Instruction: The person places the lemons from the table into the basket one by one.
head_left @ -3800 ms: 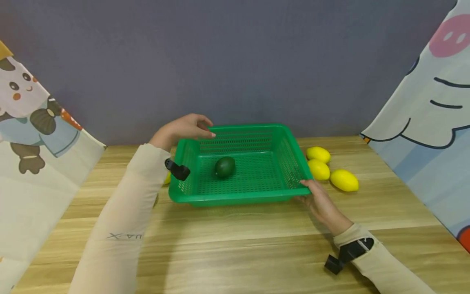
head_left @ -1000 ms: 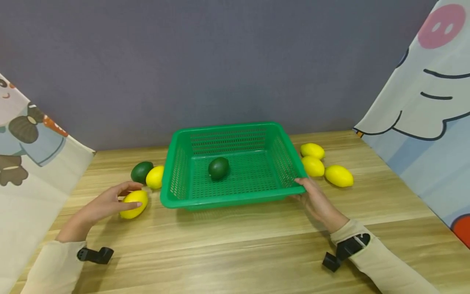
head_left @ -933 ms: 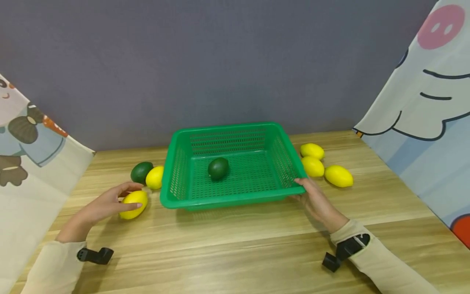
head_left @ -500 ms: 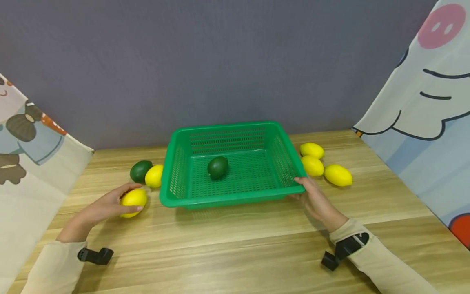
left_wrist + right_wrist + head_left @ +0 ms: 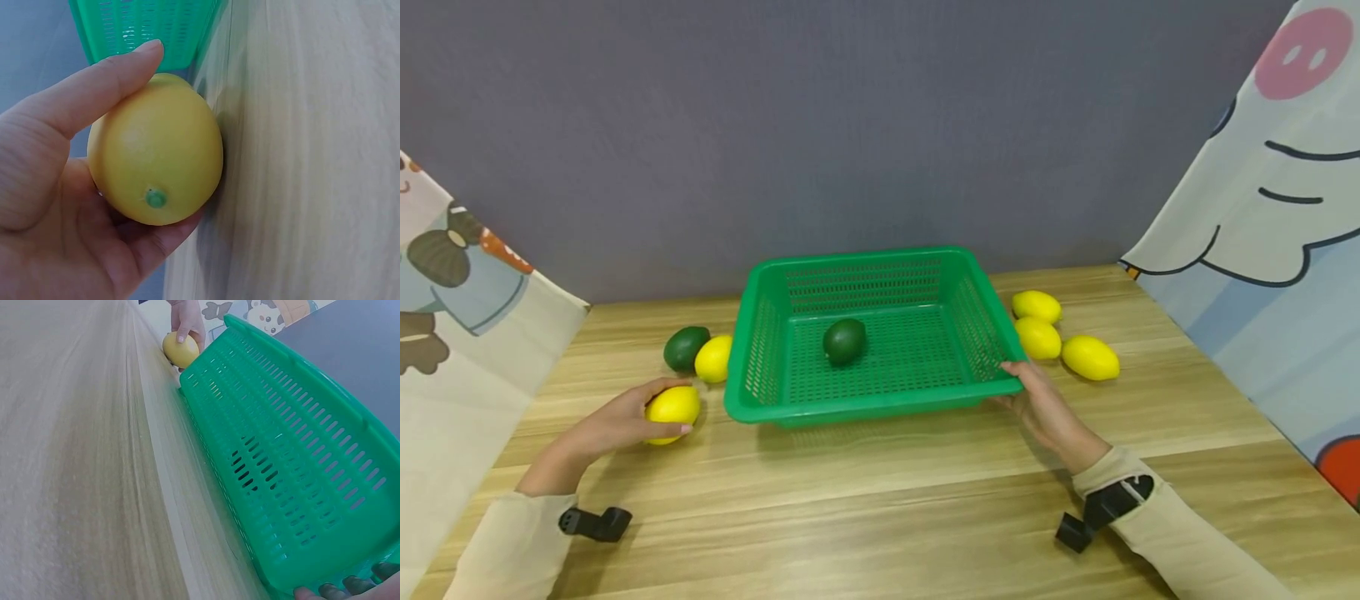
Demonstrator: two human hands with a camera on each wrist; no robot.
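Observation:
On the left of the table, my left hand point(image 5: 613, 429) holds a yellow lemon point(image 5: 673, 407), thumb on the near side and fingers behind. The left wrist view shows the lemon's green stem nub point(image 5: 155, 198) and the thumb lying across its top, close against the wood. My right hand point(image 5: 1054, 418) grips the front right corner of a green plastic basket point(image 5: 880, 406), thumb over the rim and fingers underneath. A dark green avocado point(image 5: 845, 342) lies inside, left of the middle. In the right wrist view, fingertips point(image 5: 328, 591) show at the basket's lower edge.
Behind the held lemon lie another avocado point(image 5: 686, 348) and a second lemon point(image 5: 713, 359), close to the basket's left side. Several lemons point(image 5: 1090, 358) sit to the right of the basket. A grey wall point(image 5: 880, 125) rises behind the wooden table point(image 5: 865, 517).
My left hand has moved from over the basket's back left corner to the front left lemon, and its thumb has settled lower on the lemon. My right hand keeps its grip on the basket.

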